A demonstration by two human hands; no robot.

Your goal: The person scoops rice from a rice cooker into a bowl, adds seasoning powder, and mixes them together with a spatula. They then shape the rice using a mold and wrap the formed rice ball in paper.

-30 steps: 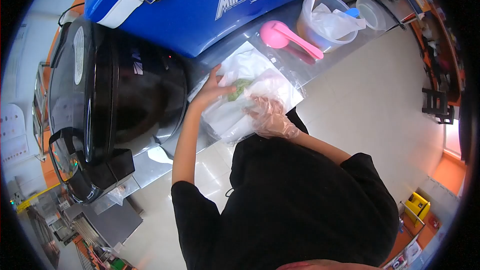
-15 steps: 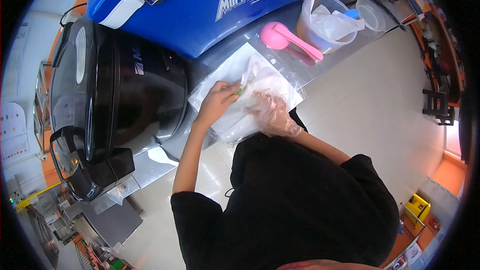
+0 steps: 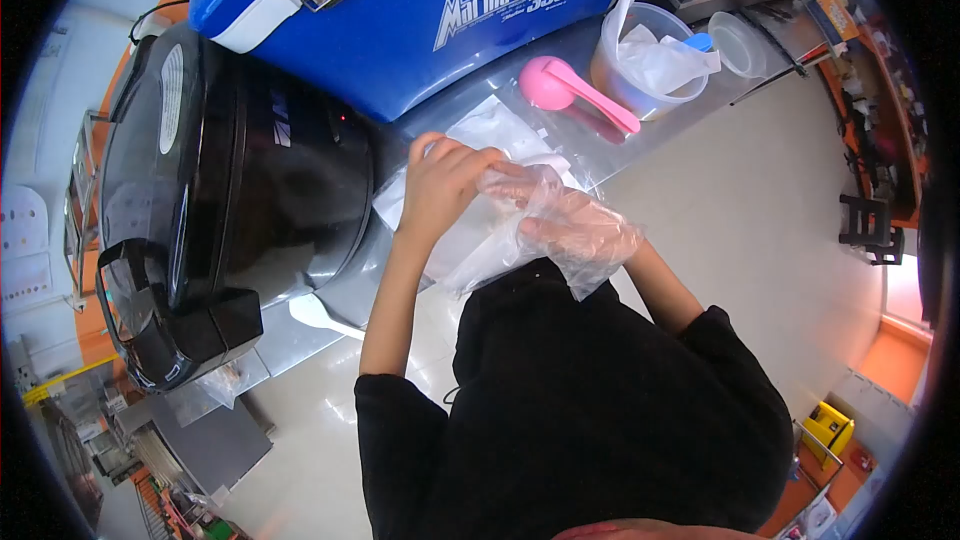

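Note:
My bare left hand (image 3: 440, 185) has its fingers bent, the tips pinching clear plastic at the fingertips of my other hand. Thin clear plastic (image 3: 600, 250), a loose glove or bag, covers my right hand (image 3: 565, 215). Its thumb and fingers curl toward each other, and what lies between them is hidden by the plastic. Beneath both hands are a white paper sheet (image 3: 490, 128) and crumpled plastic film (image 3: 480, 255), at the edge of the metal counter. No green bit shows now.
A blue cooler (image 3: 430, 40) stands behind the hands, and a black rice cooker-like appliance (image 3: 270, 170) at left. A pink scoop (image 3: 548, 83), a clear tub (image 3: 640, 90) and its lid (image 3: 738, 45) lie rightward. A white paddle (image 3: 315, 313) juts over the counter's front edge.
My left hand has moved up and right to meet my right hand. The right hand has lifted off the paper and turned. The small green bit at my left fingertips is out of sight.

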